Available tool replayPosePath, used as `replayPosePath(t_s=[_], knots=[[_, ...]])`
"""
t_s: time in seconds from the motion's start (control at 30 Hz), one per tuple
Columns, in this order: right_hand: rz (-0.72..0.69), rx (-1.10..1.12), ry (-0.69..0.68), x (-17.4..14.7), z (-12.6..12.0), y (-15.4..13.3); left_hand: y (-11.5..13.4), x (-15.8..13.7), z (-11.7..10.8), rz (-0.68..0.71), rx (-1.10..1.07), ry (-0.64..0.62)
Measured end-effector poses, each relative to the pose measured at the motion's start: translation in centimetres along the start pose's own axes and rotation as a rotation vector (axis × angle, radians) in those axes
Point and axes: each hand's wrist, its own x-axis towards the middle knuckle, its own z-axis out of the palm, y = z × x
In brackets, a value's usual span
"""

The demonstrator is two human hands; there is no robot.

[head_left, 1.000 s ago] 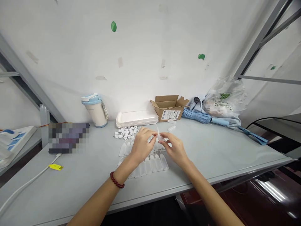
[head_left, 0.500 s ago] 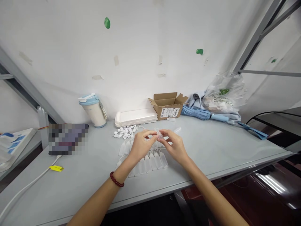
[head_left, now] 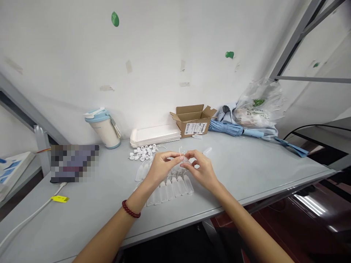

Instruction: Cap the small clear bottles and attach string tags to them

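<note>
In the middle of the head view my left hand (head_left: pixel 161 167) and my right hand (head_left: pixel 202 168) meet on a small clear plastic bottle (head_left: pixel 185 160). Both hands are closed, pinching it with thumb and fingers. A thin white strap sticks up at its top by my left fingertips; my fingers hide part of the bottle. Below them lies a row of translucent squeeze bottles (head_left: pixel 170 189) with thin straps at their necks. More bottles (head_left: pixel 140 170) lie left of and behind my left hand. A pile of white caps (head_left: pixel 142 152) sits beyond it. One loose clear bottle (head_left: pixel 207 151) lies past my right hand.
Along the wall stand a cream tumbler (head_left: pixel 105 132), a stack of white trays (head_left: pixel 156 135), an open cardboard box (head_left: pixel 195 128), a blue folded umbrella (head_left: pixel 227 128) and a plastic bag (head_left: pixel 255 113). A blurred dark object (head_left: pixel 74 162) and white cable (head_left: pixel 33 215) lie left on the grey table (head_left: pixel 104 212).
The view has shifted slightly to the right. Both hands stay together on the bottle, with small finger movements; the white strap now shows upright above the fingertips.
</note>
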Motion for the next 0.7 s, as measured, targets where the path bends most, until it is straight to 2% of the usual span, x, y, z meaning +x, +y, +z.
replayPosePath(t_s=[0.17, 0.37, 0.57, 0.7], knots=[[0.034, 0.025, -0.021, 0.12, -0.09, -0.16, -0.14, -0.05, 0.0, -0.015, -0.077, -0.019], [0.071, 0.06, -0.037, 0.02, -0.26, -0.07, -0.28, -0.06, 0.1, 0.009, -0.037, -0.033], [0.164, 0.111, -0.045, -0.15, -0.25, -0.19, -0.24, -0.41, 0.32, 0.061, 0.199, 0.028], [0.242, 0.141, -0.026, -0.09, -0.39, -0.3, -0.65, -0.87, 0.54, 0.216, 0.392, 0.076]])
